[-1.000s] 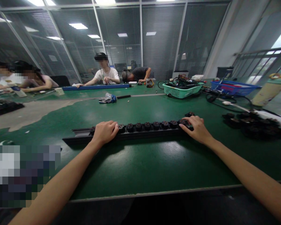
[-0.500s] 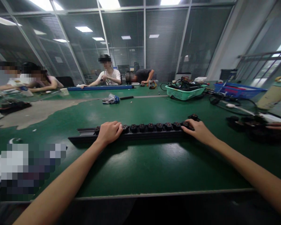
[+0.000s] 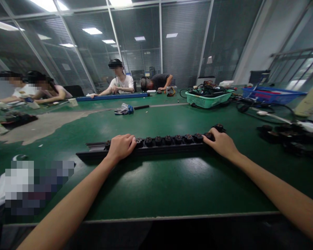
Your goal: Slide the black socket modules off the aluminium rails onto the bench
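A long black channel rail [image 3: 156,151] lies across the green table in front of me. Several round black socket modules [image 3: 168,140] sit in a row along it. Over its left part, my left hand [image 3: 122,146] is wrapped with fingers curled on the far side, covering part of the row. At the right end my right hand [image 3: 223,143] pinches a black socket module [image 3: 209,136] between thumb and fingers; its fingertips are partly hidden. Just beyond those fingers another black module [image 3: 219,128] shows at the far side of the rail's end.
A pile of black modules [image 3: 289,137] lies on the right, beside cables. Farther back stand a green basket [image 3: 207,101] of cables and a blue basket [image 3: 273,97]. A grey-blue glove [image 3: 124,109] lies mid-table. Several people sit at the far side.
My right hand has shifted slightly right along the rail's end, its fingers still on the module. The left hand stays on the rail. A hand at the right edge half a second ago is gone.
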`<state>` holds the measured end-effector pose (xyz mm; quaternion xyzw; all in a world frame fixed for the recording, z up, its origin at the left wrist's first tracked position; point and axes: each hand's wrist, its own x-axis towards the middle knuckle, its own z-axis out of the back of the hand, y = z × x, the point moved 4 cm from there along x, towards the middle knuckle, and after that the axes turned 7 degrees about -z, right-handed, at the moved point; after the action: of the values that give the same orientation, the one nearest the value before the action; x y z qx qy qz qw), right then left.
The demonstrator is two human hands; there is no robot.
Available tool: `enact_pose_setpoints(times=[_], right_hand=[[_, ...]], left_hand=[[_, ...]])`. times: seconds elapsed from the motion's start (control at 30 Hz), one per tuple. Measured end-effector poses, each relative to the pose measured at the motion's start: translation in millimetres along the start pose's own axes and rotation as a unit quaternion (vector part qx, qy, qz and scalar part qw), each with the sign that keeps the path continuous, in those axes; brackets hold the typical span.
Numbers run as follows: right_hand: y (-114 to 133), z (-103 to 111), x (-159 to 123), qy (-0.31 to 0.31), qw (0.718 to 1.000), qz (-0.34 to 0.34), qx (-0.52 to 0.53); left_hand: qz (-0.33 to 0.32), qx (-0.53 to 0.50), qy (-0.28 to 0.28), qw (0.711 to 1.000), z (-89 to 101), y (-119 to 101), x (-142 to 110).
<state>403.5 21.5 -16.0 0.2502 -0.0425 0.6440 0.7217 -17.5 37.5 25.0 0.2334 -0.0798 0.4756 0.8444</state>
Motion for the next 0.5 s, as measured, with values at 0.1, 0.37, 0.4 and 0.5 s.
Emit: enact_pose_setpoints(times=[0.1,0.37,0.4,0.5], right_hand=[[-0.6,0.7,0.2,0.003,1.0,-0.005,-0.013],[-1.0,2.6,0.1,0.03,0.999,-0.02,0.002],[-1.0,3.0,-0.3,0.033,0.999,-0.022,0.005],[-0.7,4.4,-1.9,0.037,0.999,-0.025,0.009]], left_hand=[[0.001,-0.004,0.001,1.0,0.7,-0.2,0.1],[0.003,-0.008,-0.001,1.0,0.9,0.1,-0.3],[0.002,-0.007,-0.001,1.0,0.5,0.3,-0.4],[0.0,-0.002,-0.003,1.0,-0.6,0.6,-0.6]])
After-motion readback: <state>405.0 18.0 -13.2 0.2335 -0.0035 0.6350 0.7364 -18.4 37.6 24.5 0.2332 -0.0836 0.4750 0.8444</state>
